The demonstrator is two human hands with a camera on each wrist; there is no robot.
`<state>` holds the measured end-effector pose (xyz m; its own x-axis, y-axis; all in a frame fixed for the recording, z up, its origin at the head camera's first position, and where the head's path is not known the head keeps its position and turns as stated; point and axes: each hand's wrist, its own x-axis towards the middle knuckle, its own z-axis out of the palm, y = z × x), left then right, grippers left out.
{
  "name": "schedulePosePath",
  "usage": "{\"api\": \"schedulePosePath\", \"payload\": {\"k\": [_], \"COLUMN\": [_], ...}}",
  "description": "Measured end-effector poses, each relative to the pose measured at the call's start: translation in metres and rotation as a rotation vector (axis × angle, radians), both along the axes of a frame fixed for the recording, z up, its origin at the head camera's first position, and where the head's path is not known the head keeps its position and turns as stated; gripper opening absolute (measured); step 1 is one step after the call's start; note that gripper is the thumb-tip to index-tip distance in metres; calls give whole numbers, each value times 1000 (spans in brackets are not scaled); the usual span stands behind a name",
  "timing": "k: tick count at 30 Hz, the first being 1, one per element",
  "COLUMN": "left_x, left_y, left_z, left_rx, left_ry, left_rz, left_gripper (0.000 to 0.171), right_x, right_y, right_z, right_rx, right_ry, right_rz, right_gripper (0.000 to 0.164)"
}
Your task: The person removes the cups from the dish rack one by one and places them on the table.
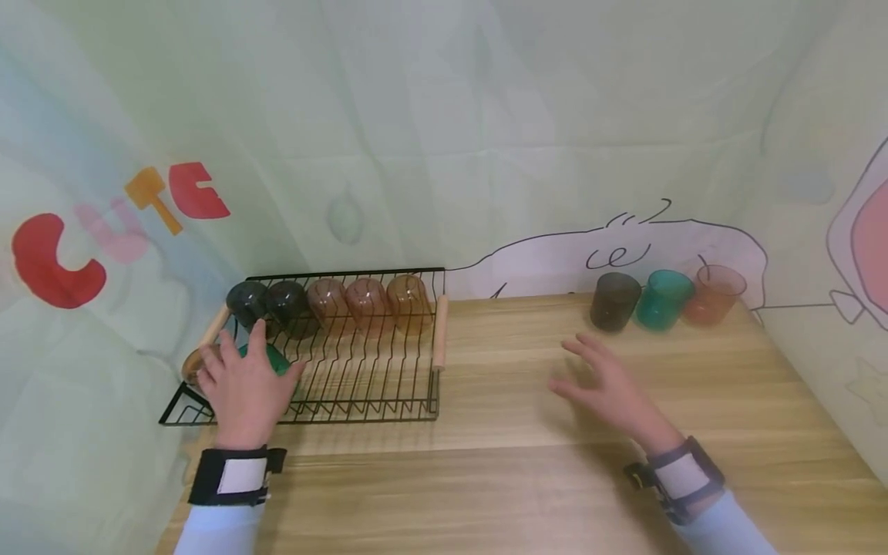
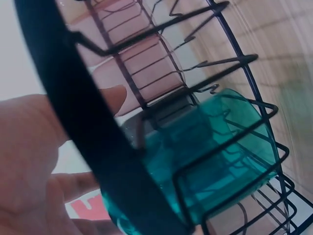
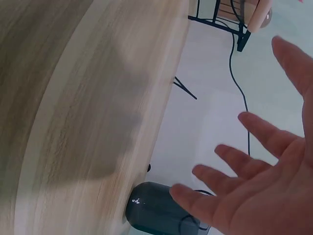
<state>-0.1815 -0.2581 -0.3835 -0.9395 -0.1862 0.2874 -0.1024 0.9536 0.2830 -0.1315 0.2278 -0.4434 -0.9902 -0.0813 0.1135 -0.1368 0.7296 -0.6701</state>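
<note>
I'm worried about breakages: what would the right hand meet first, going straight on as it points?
Probably the pale fabric backdrop, past the light wooden tabletop; the dark grey translucent cup on it is right of that line; depth is unclear.

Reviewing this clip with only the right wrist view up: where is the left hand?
Observer: The left hand is spread at a green cup in the wire rack.
Operator: I only get a corner of that rack. What stands along its back?
Observer: A row of five cups.
Operator: And beyond the dark cup below my fingertips?
Observer: The head view shows a pinkish cup at the right end of that group.
</note>
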Motion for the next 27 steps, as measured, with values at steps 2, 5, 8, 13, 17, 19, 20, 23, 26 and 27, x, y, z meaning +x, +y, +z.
{"api": "schedulePosePath", "payload": {"k": [2, 5, 8, 13, 17, 19, 20, 23, 26, 27], "left_x": [-1, -2, -3, -5, -7, -7, -7, -9, -10, -10], "left_y": [-2, -3, -5, -6, -8, -10, -10, -12, -12, -12], "left_z": [-1, -2, -4, -8, -9, -9, -8, -9, -10, -10], "left_rx": [-9, -11, -4, -11, -37, -37, -36, -22, -30, -36], "left_ry": [-19, -43, -63, -75, -68, -64, -64, -75, -85, -85], "left_rz": [11, 19, 23, 43, 76, 90, 97, 102, 100, 98], "left_gripper": [88, 88, 87, 86, 87, 87, 87, 87, 86, 85], "right_x": [1, 3, 4, 5, 5, 5, 5, 5, 6, 6], "right_y": [-2, -3, -4, -6, -7, -7, -7, -7, -8, -8], "right_z": [0, -1, -2, -1, -2, -2, -2, 0, 2, 2], "right_rx": [-5, -4, 1, 13, 7, -10, -21, -38, -35, -32], "right_ry": [-9, -15, -18, -23, -16, -10, -4, 17, 33, 36], "right_rz": [22, 38, 53, 80, 84, 78, 75, 73, 75, 76], "right_gripper": [77, 75, 73, 67, 65, 64, 64, 62, 60, 59]}}
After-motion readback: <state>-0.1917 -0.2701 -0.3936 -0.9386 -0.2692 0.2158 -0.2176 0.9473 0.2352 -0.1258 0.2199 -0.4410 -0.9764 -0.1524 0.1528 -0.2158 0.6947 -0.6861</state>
